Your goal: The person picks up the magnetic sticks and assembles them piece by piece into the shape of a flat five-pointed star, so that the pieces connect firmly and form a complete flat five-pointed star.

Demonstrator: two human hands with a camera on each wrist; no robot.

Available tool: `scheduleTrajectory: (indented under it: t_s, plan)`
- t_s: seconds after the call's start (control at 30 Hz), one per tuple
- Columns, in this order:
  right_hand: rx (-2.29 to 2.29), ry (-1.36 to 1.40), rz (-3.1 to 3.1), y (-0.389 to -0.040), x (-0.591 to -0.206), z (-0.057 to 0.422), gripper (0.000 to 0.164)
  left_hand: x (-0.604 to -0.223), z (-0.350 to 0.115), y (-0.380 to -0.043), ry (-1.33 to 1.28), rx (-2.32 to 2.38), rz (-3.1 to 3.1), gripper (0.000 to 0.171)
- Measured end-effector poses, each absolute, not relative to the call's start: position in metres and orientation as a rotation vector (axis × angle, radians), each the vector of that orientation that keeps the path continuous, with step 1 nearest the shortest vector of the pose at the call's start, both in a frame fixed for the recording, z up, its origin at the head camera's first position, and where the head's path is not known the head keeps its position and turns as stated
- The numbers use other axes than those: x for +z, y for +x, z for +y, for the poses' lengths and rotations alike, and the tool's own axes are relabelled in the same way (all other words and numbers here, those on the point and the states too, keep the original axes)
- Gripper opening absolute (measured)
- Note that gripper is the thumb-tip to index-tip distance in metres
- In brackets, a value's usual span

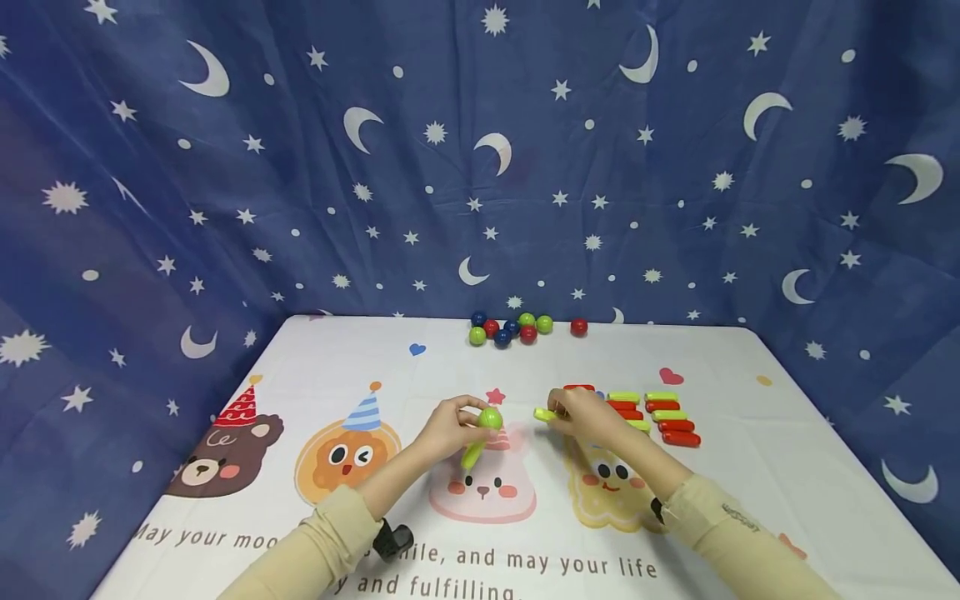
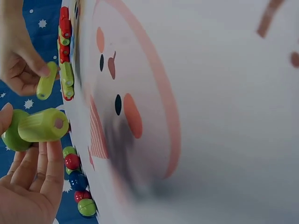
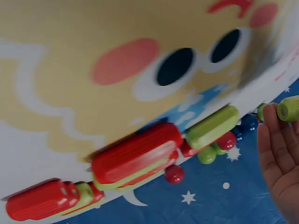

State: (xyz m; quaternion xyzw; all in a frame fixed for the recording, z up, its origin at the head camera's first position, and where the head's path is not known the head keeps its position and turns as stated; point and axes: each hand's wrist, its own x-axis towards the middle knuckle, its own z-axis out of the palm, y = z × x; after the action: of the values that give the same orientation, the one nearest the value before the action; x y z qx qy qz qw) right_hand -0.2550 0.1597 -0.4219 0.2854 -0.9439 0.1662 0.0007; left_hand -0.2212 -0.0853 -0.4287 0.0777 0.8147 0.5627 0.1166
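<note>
My left hand (image 1: 452,430) holds a glossy green ball (image 1: 491,418) with a yellow-green rod (image 1: 473,455) joined to it or against it. In the left wrist view the rod (image 2: 44,125) covers part of the ball (image 2: 17,131), so the contact between them is hidden. To the right, my right hand (image 1: 588,415) pinches another yellow-green rod (image 1: 544,414) between thumb and fingers, pointing towards the left hand. A gap separates the two held pieces. In the right wrist view the left hand (image 3: 282,161) shows at the right edge, while the right hand is out of sight.
Red and yellow-green rods (image 1: 677,425) lie in rows at the right, some partly behind the right hand. Several red, blue and green balls (image 1: 502,337) sit along the table's back edge, before a blue curtain (image 1: 420,167). A printed white cloth (image 1: 720,508) covers the table.
</note>
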Motion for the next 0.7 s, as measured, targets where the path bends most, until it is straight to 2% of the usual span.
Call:
scheduleTrajectory:
  t_s: [0.23,0.37,0.53,0.7]
  plan:
    - [0.685,0.951,-2.887,-0.257,-0.415,0.147,0.01,-0.426,-0.085,-0.222,0.274,1.697,2.41,0.039]
    - [0.781,0.982,-2.854,-0.258,-0.414,0.142,0.007,-0.428,-0.083,-0.224,0.2,1.664,2.467,0.037]
    - [0.859,0.989,-2.841,-0.258,-0.41,0.13,0.01,-0.43,-0.083,-0.226,0.164,1.601,2.565,0.036]
    - [0.867,1.029,-2.836,-0.257,-0.408,0.12,0.012,-0.431,-0.084,-0.226,0.192,1.604,2.569,0.042]
